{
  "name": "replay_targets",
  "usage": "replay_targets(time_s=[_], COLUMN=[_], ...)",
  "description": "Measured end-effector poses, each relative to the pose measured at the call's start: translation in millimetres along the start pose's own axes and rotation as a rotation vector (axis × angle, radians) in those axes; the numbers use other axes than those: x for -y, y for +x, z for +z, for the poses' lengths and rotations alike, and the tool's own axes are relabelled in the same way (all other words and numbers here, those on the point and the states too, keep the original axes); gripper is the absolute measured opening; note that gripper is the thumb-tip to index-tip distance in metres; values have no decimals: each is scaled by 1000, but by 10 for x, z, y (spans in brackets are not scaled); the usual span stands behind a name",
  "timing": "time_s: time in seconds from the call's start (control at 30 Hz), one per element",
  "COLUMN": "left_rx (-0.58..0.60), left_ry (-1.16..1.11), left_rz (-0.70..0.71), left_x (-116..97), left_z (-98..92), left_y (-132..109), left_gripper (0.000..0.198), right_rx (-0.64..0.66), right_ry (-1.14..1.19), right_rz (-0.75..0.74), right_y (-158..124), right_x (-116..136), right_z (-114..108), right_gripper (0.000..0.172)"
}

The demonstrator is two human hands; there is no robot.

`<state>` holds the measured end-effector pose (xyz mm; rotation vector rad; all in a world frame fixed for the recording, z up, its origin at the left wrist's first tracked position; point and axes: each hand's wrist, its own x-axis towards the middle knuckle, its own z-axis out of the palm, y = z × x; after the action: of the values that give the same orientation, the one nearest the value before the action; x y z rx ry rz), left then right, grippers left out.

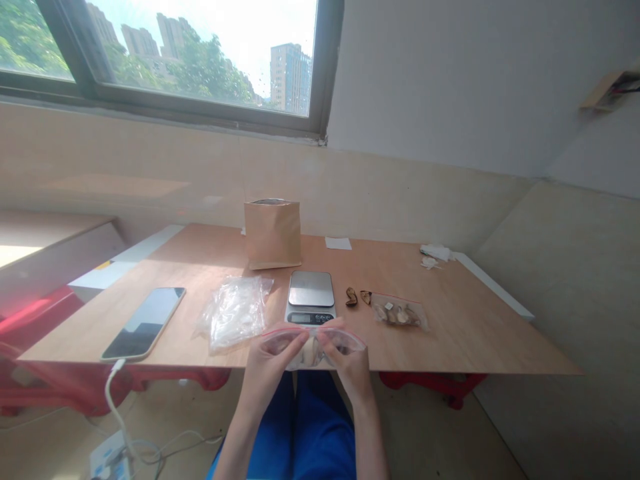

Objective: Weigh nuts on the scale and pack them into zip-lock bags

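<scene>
A clear zip bag (295, 361) with a red strip along its mouth is held between my two hands at the table's front edge. Pale pieces that look like dried mushroom show inside it. My left hand (273, 357) pinches the bag's left side near the zip, and my right hand (347, 357) pinches the right side; both thumbs point inward at the mouth. Just beyond the bag stands a kitchen scale (311, 290) with a bare steel plate. Right of the scale lie two dark dried pieces (351, 297) and another filled zip bag (399, 312).
A stack of clear plastic bags (237, 310) lies left of the scale. Behind it a brown paper pouch (273, 235) stands upright with its top open. A phone (145, 323) with a white cable (113, 393) is at the left front edge. White scraps (436, 253) lie far right.
</scene>
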<state>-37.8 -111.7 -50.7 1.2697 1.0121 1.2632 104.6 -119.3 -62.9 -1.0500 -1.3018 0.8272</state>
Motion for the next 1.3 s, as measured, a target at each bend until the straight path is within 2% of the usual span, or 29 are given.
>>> replay_targets(time_s=[0.17,0.33,0.5,0.6,0.9,1.13,1.3], left_rx=[-46,-106,-40,-46,-32,-182,-262], left_ry=[4,42,70,110,168,228,284], left_rz=[22,37,46,78,167,236,249], left_x=[17,23,17,21,3,17,53], left_z=[22,19,-32,-46,-16,98,106], left_y=[-19,-35,-4,6,-38,-62,-68], left_gripper=[17,18,18,17,16,14,15], right_rx=[-58,-106,-69,-27,-19,-123,-192], right_ry=[-80,-110,-85,-56,-43,-34,-41], right_rz=[-116,-130,-79,-52,-97,-90,-114], right_y=[7,6,-2,-1,6,-12,-16], right_x=[7,23,29,54,77,98,82], right_z=[24,56,66,82,84,167,226], right_gripper=[11,11,12,12,9,9,12])
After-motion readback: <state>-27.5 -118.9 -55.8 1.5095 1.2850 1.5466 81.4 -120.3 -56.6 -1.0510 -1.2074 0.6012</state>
